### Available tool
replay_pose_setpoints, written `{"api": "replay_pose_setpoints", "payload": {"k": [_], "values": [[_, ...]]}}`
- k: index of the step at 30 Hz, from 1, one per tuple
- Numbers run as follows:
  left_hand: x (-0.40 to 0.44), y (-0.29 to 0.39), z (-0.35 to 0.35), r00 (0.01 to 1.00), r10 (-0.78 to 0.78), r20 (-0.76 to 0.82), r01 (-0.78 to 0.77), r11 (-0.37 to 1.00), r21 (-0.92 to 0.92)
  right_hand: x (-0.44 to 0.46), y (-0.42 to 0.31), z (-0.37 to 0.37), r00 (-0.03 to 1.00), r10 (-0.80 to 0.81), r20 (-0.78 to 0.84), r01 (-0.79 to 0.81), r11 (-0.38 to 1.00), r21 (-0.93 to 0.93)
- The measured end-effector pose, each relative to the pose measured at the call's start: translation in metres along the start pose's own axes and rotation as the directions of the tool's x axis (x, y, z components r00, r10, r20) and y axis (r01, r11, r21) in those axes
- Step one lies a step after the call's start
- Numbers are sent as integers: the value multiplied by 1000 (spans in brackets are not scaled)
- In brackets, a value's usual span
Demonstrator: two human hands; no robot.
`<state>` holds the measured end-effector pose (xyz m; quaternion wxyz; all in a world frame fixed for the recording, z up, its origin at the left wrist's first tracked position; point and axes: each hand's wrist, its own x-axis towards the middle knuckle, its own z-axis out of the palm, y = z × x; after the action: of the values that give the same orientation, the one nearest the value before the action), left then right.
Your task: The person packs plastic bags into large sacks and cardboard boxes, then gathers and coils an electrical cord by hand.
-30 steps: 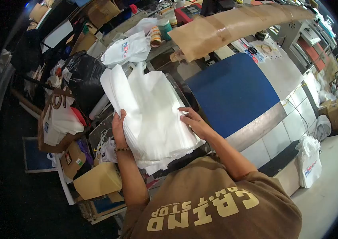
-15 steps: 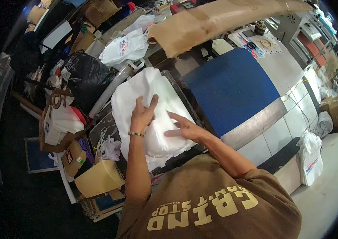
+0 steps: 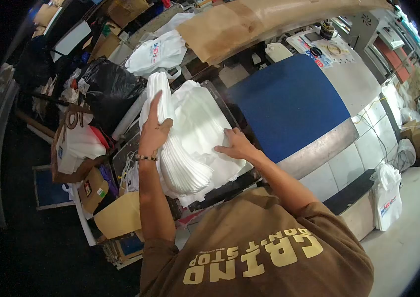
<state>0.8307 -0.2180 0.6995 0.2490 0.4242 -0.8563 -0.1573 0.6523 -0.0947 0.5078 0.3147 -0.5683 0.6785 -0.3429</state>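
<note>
A thick bundle of thin white plastic bags (image 3: 183,166) is bent over to the left, its many layered edges showing along the side. My left hand (image 3: 154,131) lies against the bundle's upper left part, index finger stretched out and thumb apart; its other fingers are partly hidden. Beneath and to the right spread flatter white plastic bags (image 3: 200,116). At their right edge rests my right hand (image 3: 239,147), palm down, with thumb and fingers spread.
A blue board (image 3: 289,109) lies to the right of the pile. Brown paper (image 3: 269,27) stretches across the back. Printed white bags (image 3: 155,52) sit at the back left, near a black plastic bag (image 3: 108,89). Cardboard boxes (image 3: 96,190) stand at the left; more printed bags (image 3: 387,195) hang at the right.
The bundle has been turned over to the left, exposing its layered edges and the sheets below. My left hand has moved left with it; my right hand has shifted slightly right.
</note>
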Motion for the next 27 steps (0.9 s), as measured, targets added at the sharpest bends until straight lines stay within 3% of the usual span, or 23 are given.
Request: {"api": "replay_pose_setpoints", "payload": {"k": [2, 6, 8, 9, 10, 12, 14, 16, 18, 19, 21, 24, 27], "values": [[-1, 16, -11, 915, -321, 243, 314, 947, 66, 5, 3, 6, 997, -6, -75, 4, 1000, -21], [-4, 2, -29, 938, -290, 191, 273, 956, 112, 16, -1, 3, 990, 105, 92, -104, 994, -14], [-7, -5, -52, 985, -146, 92, 136, 985, 104, 15, -4, 2, 991, 115, 64, -113, 993, -29], [-7, -10, -67, 979, -143, 143, 131, 988, 87, 17, -8, -3, 991, 112, 74, -110, 994, -29], [-9, -18, -75, 989, -113, 93, 110, 993, 39, 22, -11, -11, 972, 154, 175, -152, 988, -24], [-12, -10, -100, 957, -253, 141, 257, 966, -11, 22, -12, -14, 937, 189, 294, -191, 981, -23], [-16, -14, -115, 947, -291, 133, 307, 944, -123, 19, -9, -14, 962, 117, 245, -166, 968, 190], [-19, -19, -124, 952, -295, 87, 302, 950, -81, 16, -7, -4, 980, 51, 192, -98, 964, 247], [-18, -23, -130, 962, -259, 90, 245, 958, 146, 9, -20, -9, 979, 64, 193, -125, 939, 321], [-18, -20, -131, 963, -257, 86, 243, 959, 143, 5, -27, -11, 980, 63, 190, -122, 940, 318], [-12, -2, -132, 967, -227, 112, 175, 921, 349, -3, -40, -13, 982, 82, 170, -130, 947, 295], [0, 25, -126, 962, -241, 130, 152, 865, 479, -9, -31, -1, 985, 130, 112, -157, 947, 281], [16, 31, -59, 971, -182, 158, 29, 738, 675, -12, -14, 7, 971, 201, 128, -235, 895, 379]]}}
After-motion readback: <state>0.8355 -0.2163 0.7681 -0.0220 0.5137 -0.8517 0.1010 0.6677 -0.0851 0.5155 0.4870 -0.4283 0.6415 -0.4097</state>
